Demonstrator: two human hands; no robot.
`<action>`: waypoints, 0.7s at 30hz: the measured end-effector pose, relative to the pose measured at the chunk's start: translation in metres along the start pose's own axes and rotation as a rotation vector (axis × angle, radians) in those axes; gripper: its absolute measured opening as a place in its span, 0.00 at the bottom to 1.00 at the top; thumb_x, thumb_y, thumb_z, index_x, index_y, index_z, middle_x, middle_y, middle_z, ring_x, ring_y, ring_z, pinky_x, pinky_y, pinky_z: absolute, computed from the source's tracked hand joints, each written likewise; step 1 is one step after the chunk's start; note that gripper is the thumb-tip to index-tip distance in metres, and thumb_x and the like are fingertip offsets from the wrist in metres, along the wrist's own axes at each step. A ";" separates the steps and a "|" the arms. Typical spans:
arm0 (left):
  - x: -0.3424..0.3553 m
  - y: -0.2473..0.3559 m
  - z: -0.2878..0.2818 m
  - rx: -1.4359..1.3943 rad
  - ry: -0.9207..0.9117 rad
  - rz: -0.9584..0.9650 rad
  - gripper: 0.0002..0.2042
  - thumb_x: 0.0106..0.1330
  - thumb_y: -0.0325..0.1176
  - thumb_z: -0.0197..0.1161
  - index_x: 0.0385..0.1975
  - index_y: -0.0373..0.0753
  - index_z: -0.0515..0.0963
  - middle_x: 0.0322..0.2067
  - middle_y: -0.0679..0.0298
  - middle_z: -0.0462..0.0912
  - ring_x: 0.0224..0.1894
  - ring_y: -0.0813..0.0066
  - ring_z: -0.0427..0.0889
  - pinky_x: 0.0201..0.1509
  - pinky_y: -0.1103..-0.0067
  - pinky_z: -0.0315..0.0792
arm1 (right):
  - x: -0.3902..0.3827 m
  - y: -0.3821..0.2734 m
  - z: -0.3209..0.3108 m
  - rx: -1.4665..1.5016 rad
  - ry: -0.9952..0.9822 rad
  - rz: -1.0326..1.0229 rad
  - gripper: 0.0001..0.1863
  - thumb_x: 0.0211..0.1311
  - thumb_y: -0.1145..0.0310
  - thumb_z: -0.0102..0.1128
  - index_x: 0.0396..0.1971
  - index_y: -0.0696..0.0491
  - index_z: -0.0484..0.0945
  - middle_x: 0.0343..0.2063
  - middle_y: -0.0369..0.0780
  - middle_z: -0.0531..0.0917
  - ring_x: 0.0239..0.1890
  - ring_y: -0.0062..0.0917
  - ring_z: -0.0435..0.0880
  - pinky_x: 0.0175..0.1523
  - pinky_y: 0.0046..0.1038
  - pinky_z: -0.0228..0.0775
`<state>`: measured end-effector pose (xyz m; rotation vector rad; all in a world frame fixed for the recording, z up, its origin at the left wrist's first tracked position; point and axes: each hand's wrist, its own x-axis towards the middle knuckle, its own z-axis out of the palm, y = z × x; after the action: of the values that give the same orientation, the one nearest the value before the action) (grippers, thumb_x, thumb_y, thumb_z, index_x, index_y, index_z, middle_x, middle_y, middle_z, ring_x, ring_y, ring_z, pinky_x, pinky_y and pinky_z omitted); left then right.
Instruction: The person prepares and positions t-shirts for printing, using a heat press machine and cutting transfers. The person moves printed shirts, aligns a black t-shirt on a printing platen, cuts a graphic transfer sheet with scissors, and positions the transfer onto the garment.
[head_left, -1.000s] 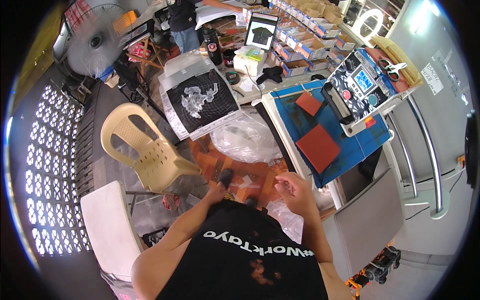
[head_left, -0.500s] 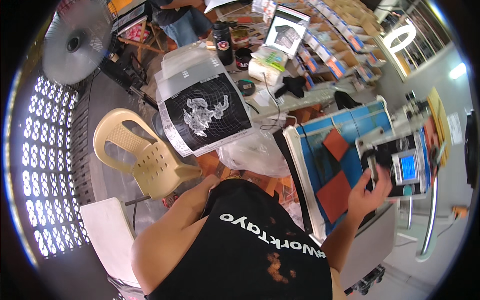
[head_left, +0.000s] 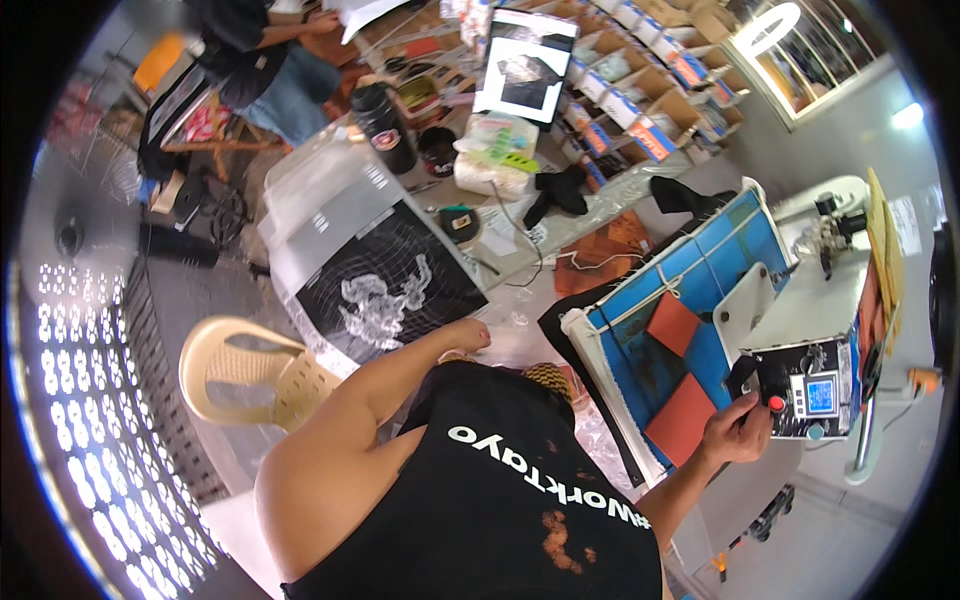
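At the right, my right hand (head_left: pixel 738 432) is at the control box (head_left: pixel 800 385) of a white machine that looks like a heat press. Its fingers are curled beside a round red button (head_left: pixel 776 404) on the front, next to a lit blue screen (head_left: pixel 821 397). Whatever they grip is hidden. My left hand (head_left: pixel 468 338) is in front of my body, near the corner of a black printed sheet (head_left: pixel 390 290) with a white figure and grid lines. Its fingers are mostly hidden. Two reddish-brown squares (head_left: pixel 681 420) lie on the blue board (head_left: pixel 735 235) left of the machine.
A beige plastic chair (head_left: pixel 215 370) and a fan (head_left: pixel 75 235) stand at the left. The far table holds a black bottle (head_left: pixel 383 128), a tape measure (head_left: pixel 459 223) and a screen (head_left: pixel 525 70). Cardboard bins (head_left: pixel 640 120) line the back. A person (head_left: pixel 285 90) is at the far left.
My right hand has moved down from a handle-like part to beside the red button. The left hand has moved right and slightly up. The whole view has turned, and the chair sits lower.
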<state>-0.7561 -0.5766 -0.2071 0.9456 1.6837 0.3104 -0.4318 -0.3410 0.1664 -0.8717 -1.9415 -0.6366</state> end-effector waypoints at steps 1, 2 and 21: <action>-0.001 0.022 -0.018 -0.158 -0.011 0.112 0.13 0.61 0.40 0.59 0.37 0.38 0.83 0.32 0.58 0.85 0.33 0.67 0.84 0.39 0.72 0.77 | -0.002 0.000 0.001 0.008 0.001 0.007 0.19 0.63 0.72 0.56 0.12 0.55 0.65 0.12 0.43 0.67 0.15 0.41 0.68 0.20 0.41 0.55; -0.009 0.052 -0.038 -0.323 -0.030 0.221 0.13 0.61 0.40 0.59 0.34 0.37 0.83 0.28 0.57 0.84 0.31 0.68 0.83 0.37 0.72 0.76 | -0.003 0.001 0.001 -0.002 0.000 0.015 0.19 0.63 0.73 0.55 0.12 0.55 0.65 0.12 0.43 0.67 0.15 0.41 0.68 0.20 0.40 0.54; 0.068 0.226 -0.329 0.507 1.261 0.147 0.18 0.64 0.46 0.59 0.42 0.38 0.80 0.65 0.55 0.63 0.73 0.55 0.49 0.69 0.39 0.37 | 0.006 -0.008 0.005 -0.107 0.028 0.032 0.18 0.62 0.75 0.51 0.11 0.56 0.62 0.11 0.42 0.62 0.14 0.39 0.62 0.21 0.38 0.49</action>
<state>-0.9613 -0.2966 0.0017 1.3755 2.9346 0.6865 -0.4428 -0.3407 0.1692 -0.9540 -1.8788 -0.7354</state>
